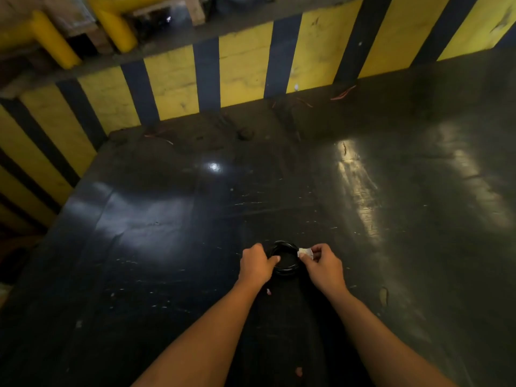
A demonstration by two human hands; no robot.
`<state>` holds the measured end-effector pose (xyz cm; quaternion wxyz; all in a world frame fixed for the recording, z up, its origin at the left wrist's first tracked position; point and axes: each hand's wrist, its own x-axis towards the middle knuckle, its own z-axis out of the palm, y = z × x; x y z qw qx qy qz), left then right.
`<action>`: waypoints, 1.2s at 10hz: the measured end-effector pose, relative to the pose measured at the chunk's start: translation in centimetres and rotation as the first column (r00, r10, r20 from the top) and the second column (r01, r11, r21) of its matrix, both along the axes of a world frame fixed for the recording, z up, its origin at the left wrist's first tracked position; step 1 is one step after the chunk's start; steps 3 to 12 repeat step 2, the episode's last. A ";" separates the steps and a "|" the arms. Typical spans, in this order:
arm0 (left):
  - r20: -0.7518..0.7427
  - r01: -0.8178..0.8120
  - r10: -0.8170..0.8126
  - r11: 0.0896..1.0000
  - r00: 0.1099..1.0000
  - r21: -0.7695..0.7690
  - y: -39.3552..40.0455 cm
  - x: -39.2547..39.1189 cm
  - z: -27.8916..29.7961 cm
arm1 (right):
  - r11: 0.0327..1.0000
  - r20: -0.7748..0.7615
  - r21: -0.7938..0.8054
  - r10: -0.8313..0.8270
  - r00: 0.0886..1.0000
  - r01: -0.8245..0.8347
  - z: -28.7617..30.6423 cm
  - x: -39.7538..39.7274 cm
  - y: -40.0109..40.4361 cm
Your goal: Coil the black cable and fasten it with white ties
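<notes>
Left hand (pixel 258 262) pinches the coiled black cable (pixel 284 258) over the dark worktop (pixel 167 247). Right hand (pixel 321 261) fingers (pixel 312 254) grip a white tie (pixel 304 252) at the coil's right edge. Fastening appears underway; next, likely wrapping it tight.

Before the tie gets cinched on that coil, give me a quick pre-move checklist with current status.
1. Black cable wound into a coil: ok, loops lie together in a ring.
2. Left hand steadying the coil's left side: ok, thumb lies over the loops.
3. White tie at the coil's right side, pinched by the right hand: ok.
4. Tie wrapped fully around all loops: cannot tell, too small and dark.
5. Loose cable end tucked in: cannot tell.
6. Dark floor under the coil free of snags: ok, only small scraps nearby.
</notes>
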<state>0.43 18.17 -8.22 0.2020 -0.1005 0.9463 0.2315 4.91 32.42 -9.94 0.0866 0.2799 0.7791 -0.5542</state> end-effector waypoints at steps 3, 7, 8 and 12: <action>0.018 -0.020 0.017 0.980 1.000 0.200 -3.2 3.0 1.0 | 0.986 0.093 -0.136 -0.089 0.992 0.101 1.8 2.6 -0.1; 0.018 -0.020 0.017 0.980 1.000 0.200 -3.2 3.0 1.0 | 0.986 0.093 -0.136 -0.089 0.992 0.101 1.8 2.6 -0.1; 0.018 -0.020 0.017 0.980 1.000 0.200 -3.2 3.0 1.0 | 0.986 0.093 -0.136 -0.089 0.992 0.101 1.8 2.6 -0.1; 0.018 -0.020 0.017 0.980 1.000 0.200 -3.2 3.0 1.0 | 0.986 0.093 -0.136 -0.089 0.992 0.101 1.8 2.6 -0.1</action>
